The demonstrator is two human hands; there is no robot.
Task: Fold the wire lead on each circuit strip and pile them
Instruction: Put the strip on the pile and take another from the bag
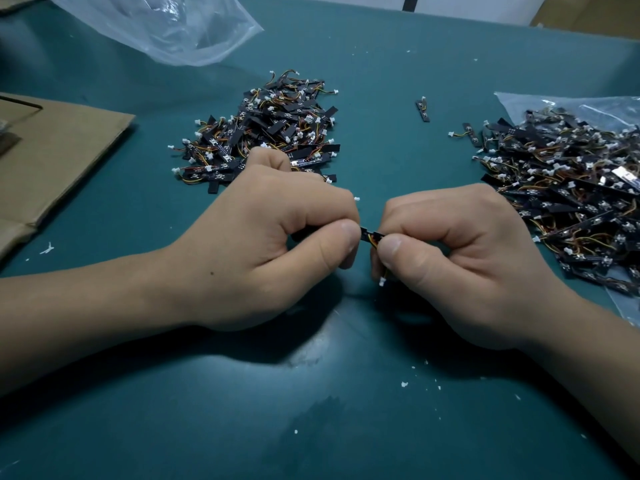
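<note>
A small black circuit strip (369, 234) with orange and yellow wires is held between both hands above the green table. My left hand (277, 244) pinches its left end between thumb and curled fingers. My right hand (460, 251) pinches the right end and the wire lead; the lead's white connector (382, 281) hangs below the right thumb. Most of the strip is hidden by the fingers. A pile of strips (263, 133) lies beyond my left hand. A larger heap of strips (568, 188) lies on a clear plastic bag at the right.
Flattened cardboard (59, 157) lies at the left edge. A clear plastic bag (166, 26) sits at the back left. One loose strip (422, 110) lies between the two piles, another (471, 134) beside the right heap. Small white scraps dot the green table (311, 427).
</note>
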